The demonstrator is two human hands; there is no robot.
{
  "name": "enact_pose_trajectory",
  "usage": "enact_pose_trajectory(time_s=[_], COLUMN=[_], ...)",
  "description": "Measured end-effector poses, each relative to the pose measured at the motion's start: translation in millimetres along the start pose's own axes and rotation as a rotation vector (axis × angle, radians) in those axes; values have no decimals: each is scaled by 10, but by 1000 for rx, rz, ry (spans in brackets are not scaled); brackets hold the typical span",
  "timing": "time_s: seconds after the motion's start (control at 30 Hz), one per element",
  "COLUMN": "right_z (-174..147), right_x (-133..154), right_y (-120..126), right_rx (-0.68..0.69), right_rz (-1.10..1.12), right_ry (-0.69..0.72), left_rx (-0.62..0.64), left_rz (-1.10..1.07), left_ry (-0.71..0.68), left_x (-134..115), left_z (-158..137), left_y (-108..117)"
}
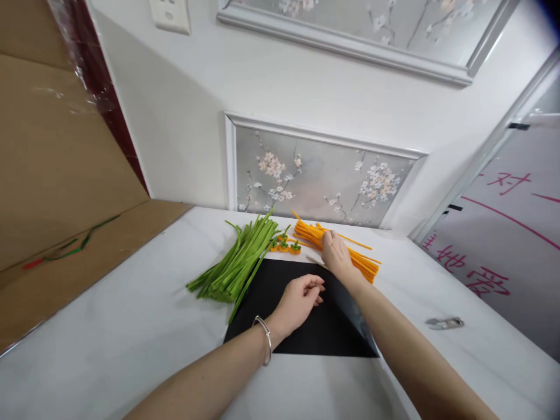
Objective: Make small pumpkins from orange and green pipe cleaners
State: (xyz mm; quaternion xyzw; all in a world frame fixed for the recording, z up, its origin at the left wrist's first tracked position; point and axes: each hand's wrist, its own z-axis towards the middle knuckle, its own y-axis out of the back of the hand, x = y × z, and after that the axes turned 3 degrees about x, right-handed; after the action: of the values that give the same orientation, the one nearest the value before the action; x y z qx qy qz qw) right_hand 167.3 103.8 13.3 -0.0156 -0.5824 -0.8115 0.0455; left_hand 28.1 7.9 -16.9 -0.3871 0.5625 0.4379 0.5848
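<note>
At frame centre, touching orange stems [310, 232] with right hand [338, 254], cannot tell grip; holding left hand [299, 302] loosely spread over black sheet [328, 329].

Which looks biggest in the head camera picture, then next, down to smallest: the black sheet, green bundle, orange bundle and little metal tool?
1. Black sheet
2. Green bundle
3. Orange bundle, partly hidden by the right hand
4. Little metal tool

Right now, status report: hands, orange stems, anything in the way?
Right hand at the orange stems, grip unclear. Left hand over the black sheet, loosely curled. Green stems left, metal clipper right; neither seems to block.
</note>
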Motion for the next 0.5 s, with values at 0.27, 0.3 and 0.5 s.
enact_pose_trajectory(time_s=[0.27,0.3,0.5], right_z=[32,25,-18], right_x=[-430,-447,-381], right_y=[336,335,181], right_rx=[-16,-2,48], right_rz=[57,60,47], right_ry=[-181,-190,-208], left_rx=[7,9,6], left_rz=[-5,-4,15], left_ry=[-10,-12,-17], left_x=[31,33,27], left_z=[12,15,7], left_y=[6,7,10])
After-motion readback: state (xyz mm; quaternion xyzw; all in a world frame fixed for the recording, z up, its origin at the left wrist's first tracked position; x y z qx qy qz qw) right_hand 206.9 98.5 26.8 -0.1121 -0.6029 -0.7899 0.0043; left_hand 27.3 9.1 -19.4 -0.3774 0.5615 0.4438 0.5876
